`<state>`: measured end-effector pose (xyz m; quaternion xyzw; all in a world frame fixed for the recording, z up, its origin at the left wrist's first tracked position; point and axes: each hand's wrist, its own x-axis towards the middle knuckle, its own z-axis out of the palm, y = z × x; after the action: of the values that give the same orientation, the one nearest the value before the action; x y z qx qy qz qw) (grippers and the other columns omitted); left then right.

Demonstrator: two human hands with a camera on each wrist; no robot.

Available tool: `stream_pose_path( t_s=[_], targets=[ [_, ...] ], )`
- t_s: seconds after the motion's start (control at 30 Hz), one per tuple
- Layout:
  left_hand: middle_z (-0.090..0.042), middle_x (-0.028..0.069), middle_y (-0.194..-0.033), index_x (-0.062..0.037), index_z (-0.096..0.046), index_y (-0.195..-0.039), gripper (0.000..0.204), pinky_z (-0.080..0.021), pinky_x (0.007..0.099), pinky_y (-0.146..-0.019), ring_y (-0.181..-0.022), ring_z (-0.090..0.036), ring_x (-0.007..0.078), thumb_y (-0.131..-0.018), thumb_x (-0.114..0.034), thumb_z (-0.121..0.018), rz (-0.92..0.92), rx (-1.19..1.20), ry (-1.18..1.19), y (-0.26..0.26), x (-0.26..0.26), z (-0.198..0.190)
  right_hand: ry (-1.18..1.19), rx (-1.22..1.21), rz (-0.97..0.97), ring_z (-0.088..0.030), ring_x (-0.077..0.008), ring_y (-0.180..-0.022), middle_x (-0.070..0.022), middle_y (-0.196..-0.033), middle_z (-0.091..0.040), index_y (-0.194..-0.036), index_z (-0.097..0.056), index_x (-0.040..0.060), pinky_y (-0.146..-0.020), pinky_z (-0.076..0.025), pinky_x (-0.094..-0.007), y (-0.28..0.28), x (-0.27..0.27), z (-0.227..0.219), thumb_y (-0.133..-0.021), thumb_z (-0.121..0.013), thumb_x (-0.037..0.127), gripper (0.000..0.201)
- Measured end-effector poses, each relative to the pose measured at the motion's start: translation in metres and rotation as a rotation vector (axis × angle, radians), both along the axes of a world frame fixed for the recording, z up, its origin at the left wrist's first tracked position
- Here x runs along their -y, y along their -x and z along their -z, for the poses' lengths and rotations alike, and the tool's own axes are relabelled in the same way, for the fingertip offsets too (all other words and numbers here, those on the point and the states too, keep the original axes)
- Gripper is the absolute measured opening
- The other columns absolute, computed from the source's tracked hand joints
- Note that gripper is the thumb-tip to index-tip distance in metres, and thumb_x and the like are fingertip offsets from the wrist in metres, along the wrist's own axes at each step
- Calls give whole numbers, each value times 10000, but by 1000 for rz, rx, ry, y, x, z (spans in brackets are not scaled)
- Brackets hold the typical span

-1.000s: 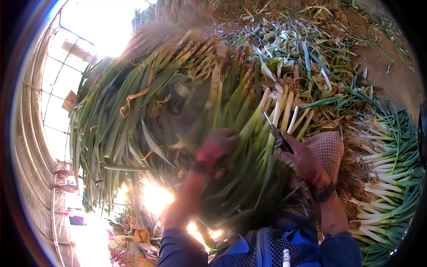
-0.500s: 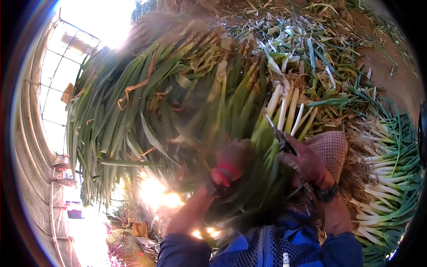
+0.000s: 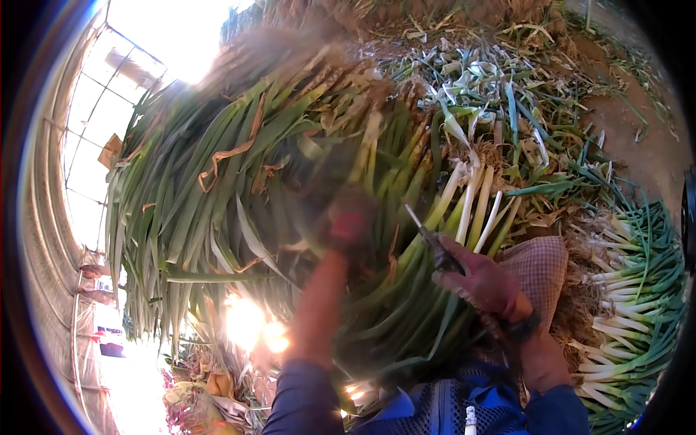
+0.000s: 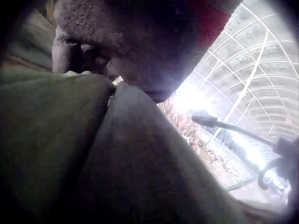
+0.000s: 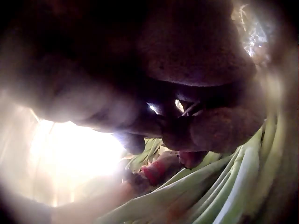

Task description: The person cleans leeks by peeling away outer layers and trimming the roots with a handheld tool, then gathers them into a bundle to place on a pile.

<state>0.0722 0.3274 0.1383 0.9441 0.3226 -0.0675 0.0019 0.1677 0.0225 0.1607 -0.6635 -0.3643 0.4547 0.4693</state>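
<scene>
A pointed tool (image 3: 433, 245) is gripped by the curled fingers of the right hand (image 3: 482, 279). Beside that hand, a bunch of leeks (image 3: 473, 206) is seen with white ends pointing away from the body, near a checked cloth (image 3: 542, 272). The left hand (image 3: 351, 217) is blurred and is seen among green leaves by a large heap (image 3: 210, 174); whether anything is gripped by its fingers cannot be told. To the right, a row (image 3: 620, 322) of white-stemmed leeks is laid out.
</scene>
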Motion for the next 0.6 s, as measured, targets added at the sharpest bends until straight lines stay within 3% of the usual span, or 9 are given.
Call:
stream_pose_path(
  t_s=[0.07, 0.1, 0.17, 0.2, 0.27, 0.37, 0.5, 0.6],
  targets=[
    [-759, 190, -1142, -106, -741, -1169, 520, -583, 511, -910, -1066, -737, 385, -879, -536, -707, -239, 35, 42, -3, -6, 18, -140, 85, -26, -695, -267, -1191, -225, -1317, -702, -1598, -409, 10, -1057, -488, -348, 3, -3, 6, -987, -734, 331, 763],
    [-759, 190, -1142, -106, -741, -1169, 520, -583, 511, -910, -1066, -737, 385, -879, -536, -707, -241, 35, 43, 5, -8, 24, -140, 84, -28, -695, -267, -1191, -225, -1317, -702, -1598, -409, 10, -1057, -488, -348, 2, -6, 5, -987, -734, 331, 763],
    [-771, 174, -1090, -112, -746, -1159, 469, -590, 514, -872, -1014, -747, 398, -857, -470, -739, -70, 91, 41, 31, -7, 31, 29, 92, -36, -707, -370, -1136, -254, -1275, -700, -1584, -431, 19, -1016, -515, -384, -3, -15, 4, -974, -730, 355, 758],
    [-771, 174, -1090, -112, -746, -1159, 469, -590, 514, -872, -1014, -747, 398, -857, -470, -739, -70, 90, 39, 39, 2, 26, 27, 91, -36, -707, -370, -1136, -254, -1275, -700, -1584, -431, 19, -1016, -515, -384, -4, -19, 9, -974, -730, 355, 758],
    [-773, 173, -1026, -114, -750, -1142, 428, -594, 519, -818, -951, -753, 401, -843, -420, -762, -177, -18, 126, 53, 24, 8, -121, 217, -61, -695, -446, -1076, -284, -1215, -700, -1583, -432, 33, -955, -536, -430, -5, -31, 25, -971, -714, 369, 753],
    [-764, 190, -997, -111, -749, -1120, 403, -586, 530, -796, -927, -748, 404, -838, -397, -771, -265, -44, 146, 69, 39, 7, -119, 340, -89, -704, -458, -1025, -281, -1127, -721, -1537, -482, 53, -899, -544, -465, -4, -52, 28, -976, -696, 368, 678],
    [-759, 199, -981, -108, -749, -1106, 402, -578, 532, -813, -929, -745, 403, -848, -416, -762, -224, 59, 152, 78, 46, 5, -19, 289, -107, -702, -468, -1009, -270, -1052, -733, -1419, -552, 78, -861, -543, -493, -22, -92, 21, -978, -692, 356, 540],
    [-756, 196, -965, -106, -748, -1108, 410, -574, 529, -821, -926, -739, 411, -861, -433, -745, -231, 77, 168, 79, 46, 8, -55, 326, -90, -696, -472, -1041, -274, -1083, -733, -1428, -549, 72, -890, -541, -496, -33, -123, 33, -972, -696, 368, 563]
  ],
)
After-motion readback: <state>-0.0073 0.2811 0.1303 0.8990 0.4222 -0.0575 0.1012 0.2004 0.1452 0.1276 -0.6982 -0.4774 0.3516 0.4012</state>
